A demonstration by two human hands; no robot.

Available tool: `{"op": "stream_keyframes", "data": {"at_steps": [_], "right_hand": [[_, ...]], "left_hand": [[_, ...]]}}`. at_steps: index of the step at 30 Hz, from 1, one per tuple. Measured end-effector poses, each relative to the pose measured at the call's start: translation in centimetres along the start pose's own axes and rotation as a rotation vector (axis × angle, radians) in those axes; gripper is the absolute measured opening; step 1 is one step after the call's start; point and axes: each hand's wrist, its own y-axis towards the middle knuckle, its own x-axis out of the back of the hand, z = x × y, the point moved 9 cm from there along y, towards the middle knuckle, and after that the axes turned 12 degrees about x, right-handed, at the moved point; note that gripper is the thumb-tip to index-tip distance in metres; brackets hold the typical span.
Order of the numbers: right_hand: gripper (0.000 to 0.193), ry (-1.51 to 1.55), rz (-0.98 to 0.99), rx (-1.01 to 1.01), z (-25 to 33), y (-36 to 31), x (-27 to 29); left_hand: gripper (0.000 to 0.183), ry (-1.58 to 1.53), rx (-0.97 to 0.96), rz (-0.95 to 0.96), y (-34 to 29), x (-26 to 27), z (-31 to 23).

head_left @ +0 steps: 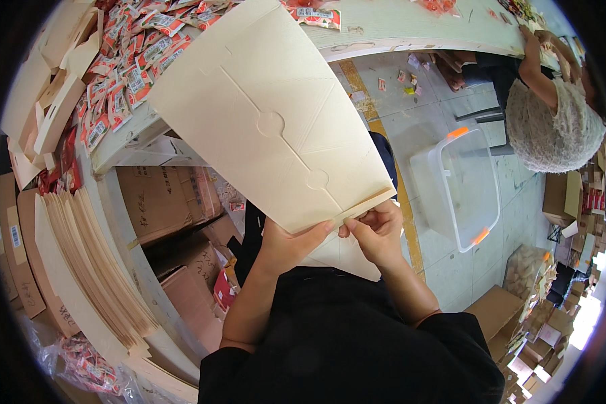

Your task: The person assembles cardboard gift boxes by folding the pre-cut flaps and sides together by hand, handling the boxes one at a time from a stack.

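A large cream cardboard box blank [242,101], flat with cut lines and two round tab cuts, slants up and away from me over my lap. My left hand [286,246] grips its near edge, thumb on top and fingers hidden underneath. At the near right corner my right hand [378,232] pinches the narrow edge flap, which is partly folded up. Below my hands, a second pale cardboard piece [357,259] shows in part against my dark clothes; whether it joins the blank is hidden.
Red-and-white packets [138,81] heap on the table at the upper left. A stack of flat blanks [94,262] stands at my left, near brown cartons [158,202]. To the right lies a clear plastic bin [475,192]. Another person in a hairnet [555,128] works at the far right.
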Motion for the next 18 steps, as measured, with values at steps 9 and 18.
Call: {"op": "stream_keyframes", "data": {"at_steps": [9, 18], "right_hand": [[0.031, 0.062, -0.206, 0.017, 0.1, 1.1, -0.6], [0.034, -0.013, -0.005, 0.054, 1.2, 1.7, -0.7]], "left_hand": [[0.026, -0.033, 0.052, -0.086, 0.1, 0.3, 1.9], [0.024, -0.204, 0.101, -0.066, 0.2, 0.5, 2.5]]}}
